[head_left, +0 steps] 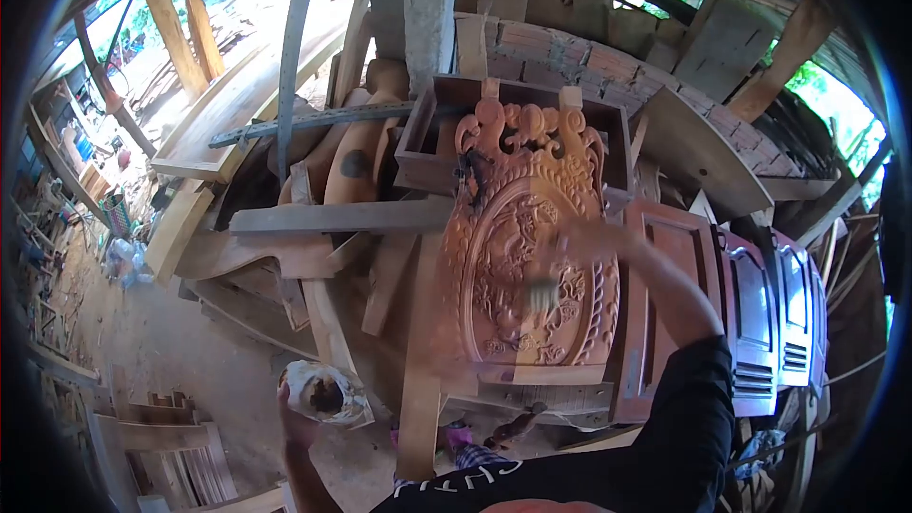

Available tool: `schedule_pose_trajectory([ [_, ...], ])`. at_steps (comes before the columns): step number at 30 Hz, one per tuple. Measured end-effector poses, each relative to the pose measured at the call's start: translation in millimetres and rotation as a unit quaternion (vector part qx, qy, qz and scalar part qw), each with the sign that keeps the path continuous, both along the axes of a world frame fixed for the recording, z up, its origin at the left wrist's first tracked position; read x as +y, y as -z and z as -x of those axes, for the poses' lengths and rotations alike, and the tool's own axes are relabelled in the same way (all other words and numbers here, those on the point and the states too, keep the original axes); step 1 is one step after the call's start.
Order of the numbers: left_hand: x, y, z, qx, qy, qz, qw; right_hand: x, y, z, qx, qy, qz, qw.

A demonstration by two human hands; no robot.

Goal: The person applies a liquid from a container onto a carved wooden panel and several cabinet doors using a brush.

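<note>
A makeshift heap of timber [237, 256] carries the carved panel [503, 256], which lies face up near an open wooden box [427, 174] at its far end. On the heap's left side lie a squared beam [332, 218] and, farther off, a thin grey batten [313, 121]. The dusty floor [209, 342] bears clear plastic bags [123, 261] at left and a slatted wooden frame [195, 437] at near left.

Right hand [581, 241] heavily blurred

Reddish-brown panelled wooden doors [750, 280] are lining the right side; an orange brick wall [611, 64] is rising near an upright grey post [429, 19].
</note>
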State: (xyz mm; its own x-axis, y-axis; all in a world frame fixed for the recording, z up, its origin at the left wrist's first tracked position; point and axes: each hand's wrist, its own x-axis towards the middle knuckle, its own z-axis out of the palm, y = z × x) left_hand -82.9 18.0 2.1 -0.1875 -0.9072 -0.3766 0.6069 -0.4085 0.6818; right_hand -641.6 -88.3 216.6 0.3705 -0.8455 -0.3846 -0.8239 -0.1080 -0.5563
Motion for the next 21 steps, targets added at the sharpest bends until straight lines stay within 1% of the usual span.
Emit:
schedule_pose_trajectory([
  [1, -1, 3, -2, -0.005, -0.005, -0.002, 1.000, -24, -20, 13, 0.063, 0.080, 0.036, 0.994],
  [2, 0, 4, -2, -0.011, -0.010, -0.004, 1.000, -62, -8, 51, 0.006, 0.038, 0.103, 0.994],
  [3, 1, 0, 1, -0.017, -0.014, -0.003, 1.000, -91, -6, 71, 0.029, 0.105, 0.235, 0.966],
  [4, 1, -6, 6, -0.023, -0.017, 0.000, 1.000, -129, 2, 95, 0.037, 0.118, 0.350, 0.928],
  [6, 3, -9, 7, -0.036, -0.023, 0.003, 0.999, -157, -1, 100, 0.057, 0.140, 0.451, 0.879],
  [7, 2, -3, 5, -0.028, -0.024, -0.002, 0.999, -165, 12, 102, 0.052, 0.140, 0.451, 0.880],
  [9, 3, 3, 2, -0.023, -0.025, -0.008, 0.999, -181, 43, 101, 0.116, 0.054, 0.593, 0.795],
  [11, 5, 6, 3, -0.023, -0.019, -0.018, 0.999, -157, 68, 81, 0.099, 0.023, 0.474, 0.875],
  [12, 5, 6, 5, -0.020, -0.018, -0.018, 0.999, -145, 45, 64, 0.102, 0.023, 0.474, 0.874],
  [14, 6, 0, 9, -0.030, -0.004, -0.004, 1.000, -12, 53, 25, 0.019, -0.077, 0.372, 0.925],
  [15, 5, 1, 10, -0.028, -0.001, -0.004, 1.000, -7, 26, 9, -0.023, -0.124, 0.315, 0.941],
  [16, 5, 3, 9, -0.019, -0.012, -0.017, 1.000, 9, 3, 9, -0.063, -0.151, 0.165, 0.973],
  [17, 3, 4, 9, -0.012, -0.023, -0.030, 0.999, 20, -12, 12, -0.103, -0.174, 0.011, 0.979],
  [18, 2, 3, 9, -0.009, -0.018, -0.030, 0.999, 22, -16, 18, -0.100, -0.169, 0.011, 0.980],
  [19, 1, 2, 9, -0.024, -0.014, -0.017, 0.999, 19, -22, 28, -0.049, -0.093, -0.070, 0.992],
  [20, 0, 3, 9, -0.039, -0.013, -0.004, 0.999, 13, -28, 40, 0.003, -0.017, -0.150, 0.989],
  [21, 0, 5, 9, -0.037, -0.015, -0.004, 0.999, -7, -14, 65, 0.028, 0.022, -0.061, 0.997],
])
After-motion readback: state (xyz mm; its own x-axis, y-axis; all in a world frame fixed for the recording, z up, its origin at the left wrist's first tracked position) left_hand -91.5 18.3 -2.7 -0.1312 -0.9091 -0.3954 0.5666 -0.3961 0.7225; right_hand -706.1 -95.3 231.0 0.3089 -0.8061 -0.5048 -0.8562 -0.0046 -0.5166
